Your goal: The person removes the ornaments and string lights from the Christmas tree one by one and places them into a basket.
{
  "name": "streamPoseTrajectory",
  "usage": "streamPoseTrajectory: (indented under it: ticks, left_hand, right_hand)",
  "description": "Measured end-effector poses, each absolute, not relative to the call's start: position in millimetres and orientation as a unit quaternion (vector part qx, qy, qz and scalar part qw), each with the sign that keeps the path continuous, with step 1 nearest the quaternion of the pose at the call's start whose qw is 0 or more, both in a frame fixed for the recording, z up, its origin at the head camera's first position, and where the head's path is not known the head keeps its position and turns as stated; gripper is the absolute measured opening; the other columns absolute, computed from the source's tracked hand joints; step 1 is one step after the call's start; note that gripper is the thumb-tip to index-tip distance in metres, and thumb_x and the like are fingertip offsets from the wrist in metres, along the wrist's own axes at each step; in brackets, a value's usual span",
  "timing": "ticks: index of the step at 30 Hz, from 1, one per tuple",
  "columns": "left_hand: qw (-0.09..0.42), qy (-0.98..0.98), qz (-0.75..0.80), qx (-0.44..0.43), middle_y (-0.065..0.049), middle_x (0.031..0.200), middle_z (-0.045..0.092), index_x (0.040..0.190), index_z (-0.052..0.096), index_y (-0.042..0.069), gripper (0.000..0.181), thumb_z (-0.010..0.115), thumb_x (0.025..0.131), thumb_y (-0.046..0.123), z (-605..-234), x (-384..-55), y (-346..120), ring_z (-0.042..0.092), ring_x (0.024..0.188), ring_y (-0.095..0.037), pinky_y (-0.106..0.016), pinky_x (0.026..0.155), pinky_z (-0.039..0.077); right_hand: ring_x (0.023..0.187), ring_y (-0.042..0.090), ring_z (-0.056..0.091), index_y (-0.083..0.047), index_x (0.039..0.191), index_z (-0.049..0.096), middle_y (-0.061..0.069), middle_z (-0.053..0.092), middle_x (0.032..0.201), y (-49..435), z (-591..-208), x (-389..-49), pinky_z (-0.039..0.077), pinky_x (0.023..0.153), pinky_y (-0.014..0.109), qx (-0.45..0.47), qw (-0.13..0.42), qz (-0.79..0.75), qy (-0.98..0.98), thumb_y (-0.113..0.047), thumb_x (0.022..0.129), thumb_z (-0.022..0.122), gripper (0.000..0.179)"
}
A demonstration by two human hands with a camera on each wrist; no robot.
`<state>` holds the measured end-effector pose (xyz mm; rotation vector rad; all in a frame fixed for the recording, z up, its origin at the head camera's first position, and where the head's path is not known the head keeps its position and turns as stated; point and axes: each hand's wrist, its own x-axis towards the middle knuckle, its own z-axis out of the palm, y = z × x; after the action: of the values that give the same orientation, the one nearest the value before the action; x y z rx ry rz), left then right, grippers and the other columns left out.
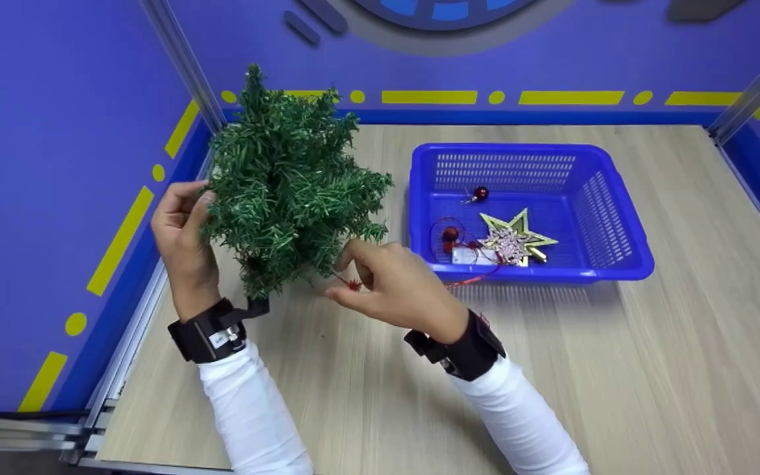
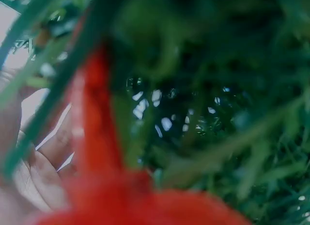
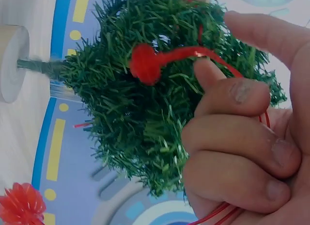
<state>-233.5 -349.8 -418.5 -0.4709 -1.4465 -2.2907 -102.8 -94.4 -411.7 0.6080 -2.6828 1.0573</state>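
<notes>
A small green artificial Christmas tree (image 1: pixel 287 191) stands at the left of the table. My left hand (image 1: pixel 185 231) is at its left side, thumb and fingers against the branches; the foliage hides the fingertips. In the left wrist view, a blurred red piece (image 2: pixel 101 138) lies close to the lens, among needles. My right hand (image 1: pixel 396 284) is at the tree's lower right. Its curled fingers hold a thin red light string (image 3: pixel 218 213), and a red ball-shaped piece (image 3: pixel 145 64) of it lies before the foliage. Another red spiky piece (image 3: pixel 22 205) hangs at the lower left of that view.
A blue plastic basket (image 1: pixel 624 264) stands to the right. In it lie a gold star (image 1: pixel 525 227), a glittery pink snowflake (image 1: pixel 505 245), a white box (image 1: pixel 474 256) and a dark red ball (image 1: pixel 481 193). Blue panels (image 1: pixel 76 132) close the left and back.
</notes>
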Motion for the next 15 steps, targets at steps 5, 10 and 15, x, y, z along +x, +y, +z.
streamPoseTrajectory:
  ticks: [5, 10, 15]
  left_hand:
    - [0.201, -0.509, -0.814, -0.194, -0.001, 0.077, 0.06, 0.094, 0.072, -0.002, 0.011, 0.063, 0.09, -0.007, -418.6, -231.8, -351.6, 0.049, 0.069, -0.013, -0.026, 0.067, 0.039]
    - [0.197, -0.507, -0.81, -0.22, -0.001, 0.081, 0.062, 0.094, 0.07, -0.003, 0.009, 0.062, 0.09, -0.004, -419.2, -232.0, -353.2, 0.051, 0.071, -0.012, -0.026, 0.069, 0.038]
    - [0.18, -0.53, -0.807, -0.185, -0.006, 0.093, 0.067, 0.098, 0.071, -0.001, 0.019, 0.058, 0.098, 0.013, -418.8, -234.8, -355.9, 0.061, 0.083, -0.018, -0.028, 0.074, 0.038]
  right_hand:
    - [0.05, 0.002, 0.032, -0.013, 0.078, 0.058, -0.013, 0.033, 0.059, -105.2, -415.1, -102.9, 0.024, 0.048, 0.022, 0.202, 0.082, 0.328, -0.919, -0.043, 0.094, 0.072, 0.037]
    - [0.048, -0.001, 0.03, -0.016, 0.081, 0.069, -0.013, 0.036, 0.057, -107.7, -416.5, -105.7, 0.022, 0.046, 0.021, 0.222, 0.076, 0.33, -0.914, -0.036, 0.098, 0.067, 0.026]
    - [0.05, -0.002, 0.036, -0.017, 0.082, 0.072, -0.013, 0.045, 0.061, -101.5, -411.9, -106.0, 0.028, 0.048, 0.02, 0.221, 0.101, 0.348, -0.906, -0.03, 0.098, 0.066, 0.021]
